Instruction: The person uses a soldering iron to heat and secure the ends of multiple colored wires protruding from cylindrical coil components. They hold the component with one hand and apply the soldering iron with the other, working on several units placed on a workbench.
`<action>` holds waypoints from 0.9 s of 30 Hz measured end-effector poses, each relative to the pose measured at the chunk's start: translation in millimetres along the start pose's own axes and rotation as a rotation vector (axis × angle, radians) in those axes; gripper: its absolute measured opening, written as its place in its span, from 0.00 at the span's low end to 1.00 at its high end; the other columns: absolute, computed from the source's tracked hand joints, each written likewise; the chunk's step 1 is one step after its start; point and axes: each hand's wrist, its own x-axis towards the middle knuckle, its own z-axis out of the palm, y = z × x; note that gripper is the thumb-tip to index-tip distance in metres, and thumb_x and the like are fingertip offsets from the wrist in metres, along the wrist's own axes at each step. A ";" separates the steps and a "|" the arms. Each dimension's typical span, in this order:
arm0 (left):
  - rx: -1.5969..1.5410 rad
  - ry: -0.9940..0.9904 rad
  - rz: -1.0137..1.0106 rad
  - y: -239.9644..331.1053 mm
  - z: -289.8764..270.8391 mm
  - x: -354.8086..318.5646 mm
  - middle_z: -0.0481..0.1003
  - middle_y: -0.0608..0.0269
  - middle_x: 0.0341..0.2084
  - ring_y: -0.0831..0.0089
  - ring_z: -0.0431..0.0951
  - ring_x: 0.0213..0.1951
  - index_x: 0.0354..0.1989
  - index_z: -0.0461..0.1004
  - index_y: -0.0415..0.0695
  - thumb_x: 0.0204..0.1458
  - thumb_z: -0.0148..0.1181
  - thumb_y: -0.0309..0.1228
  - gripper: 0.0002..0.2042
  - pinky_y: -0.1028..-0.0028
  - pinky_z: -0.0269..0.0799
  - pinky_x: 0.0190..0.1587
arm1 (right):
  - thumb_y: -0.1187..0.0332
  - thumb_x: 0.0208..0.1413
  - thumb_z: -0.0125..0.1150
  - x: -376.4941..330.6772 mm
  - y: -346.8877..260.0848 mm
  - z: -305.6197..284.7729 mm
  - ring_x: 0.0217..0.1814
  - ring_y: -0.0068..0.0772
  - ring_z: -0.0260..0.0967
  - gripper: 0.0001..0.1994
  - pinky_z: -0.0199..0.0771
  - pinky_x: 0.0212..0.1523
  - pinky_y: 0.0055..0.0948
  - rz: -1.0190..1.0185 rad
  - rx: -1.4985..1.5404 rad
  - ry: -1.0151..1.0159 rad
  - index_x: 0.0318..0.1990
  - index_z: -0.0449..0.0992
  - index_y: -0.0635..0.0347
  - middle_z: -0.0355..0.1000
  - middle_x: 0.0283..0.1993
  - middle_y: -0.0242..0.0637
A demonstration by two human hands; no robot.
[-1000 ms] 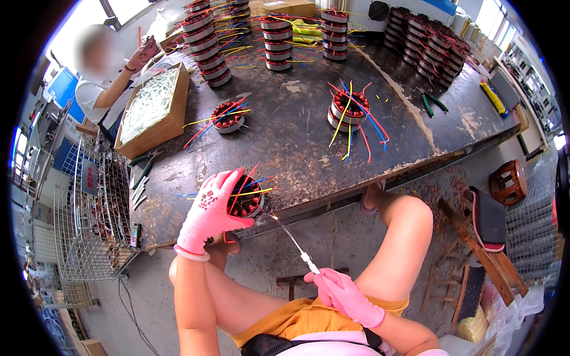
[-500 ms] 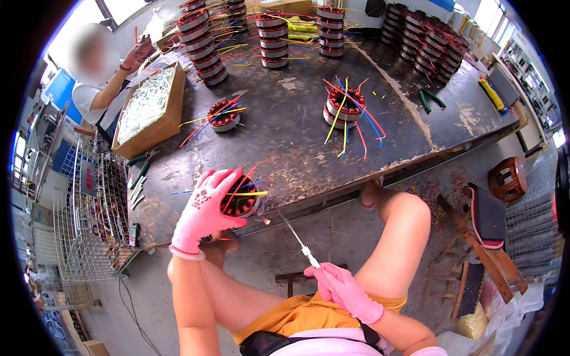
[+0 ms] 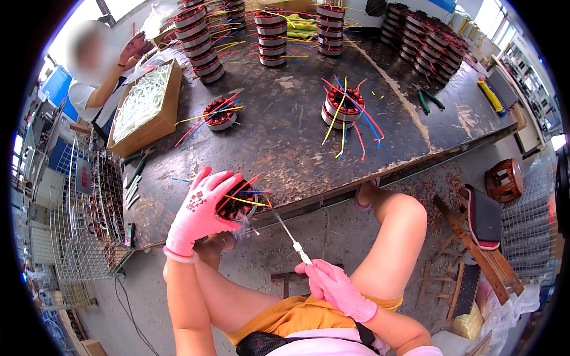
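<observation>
My left hand (image 3: 202, 207), in a pink glove, is closed around a motor stator (image 3: 236, 207) at the table's front edge. Red, blue and yellow leads stick out of its dark winding, and a pale wisp like smoke hangs by its lower side. Lower right, my pink-gloved right hand (image 3: 339, 289) grips a slim tool (image 3: 301, 251) with a white handle and a long thin metal shaft. The shaft points up-left to the yellow lead; whether its tip touches cannot be seen. Two other stators, one left (image 3: 220, 114) and one right (image 3: 342, 110), stand farther back with leads splayed.
Stator stacks (image 3: 199, 44) rise at the back, with darker ones (image 3: 424, 44) at right. A cardboard box (image 3: 148, 121) of white sleeves stands left, near a co-worker (image 3: 98, 92). Green-handled pliers (image 3: 430, 101) lie right. A wire rack (image 3: 89, 219) adjoins the table's left side.
The tool and my right hand have shifted slightly up-left. The shaft now reaches nearer the yellow lead. A small glowing spot below the stator has given way to a pale wisp.
</observation>
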 end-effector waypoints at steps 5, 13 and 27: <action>0.042 0.014 -0.009 3.2 -2.8 -0.1 0.68 0.55 0.54 0.51 0.63 0.60 0.60 0.67 0.50 0.22 0.76 0.36 0.45 0.53 0.48 0.69 | 0.64 0.66 0.47 -1.1 -3.3 2.1 0.17 0.12 0.48 0.15 0.48 0.21 0.16 0.009 -0.014 0.007 0.48 0.71 0.70 0.56 0.16 0.23; 0.130 0.066 -0.118 8.8 -1.4 -1.4 0.67 0.56 0.53 0.43 0.57 0.62 0.60 0.67 0.52 0.18 0.77 0.37 0.48 0.51 0.53 0.66 | 0.63 0.66 0.46 -1.7 -3.9 -0.2 0.18 0.12 0.47 0.16 0.48 0.21 0.17 0.015 -0.005 -0.006 0.48 0.71 0.69 0.56 0.16 0.22; 0.127 0.034 -0.166 15.0 -3.8 0.1 0.67 0.55 0.49 0.47 0.62 0.56 0.62 0.64 0.51 0.18 0.77 0.39 0.50 0.55 0.59 0.61 | 0.63 0.66 0.45 0.6 4.7 -1.6 0.18 0.12 0.48 0.16 0.46 0.20 0.17 -0.015 0.042 -0.019 0.49 0.71 0.69 0.55 0.17 0.22</action>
